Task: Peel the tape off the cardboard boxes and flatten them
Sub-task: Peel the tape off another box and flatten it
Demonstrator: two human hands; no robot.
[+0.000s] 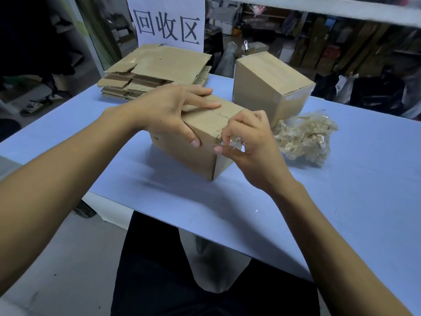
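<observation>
While your left hand braces the near box, fingers flat on its top and thumb curled onto the near face, your right hand pinches a clear tape strip at the box's right top corner. Step in hand: peeling. Next, judged: pull the strip along the seam, keeping the box pinned. Right of the box: wad of removed tape. Behind it: a second box, sealed; behind-left, the flattened stack. Blue table; cluttered storeroom and a paper sign beyond.
</observation>
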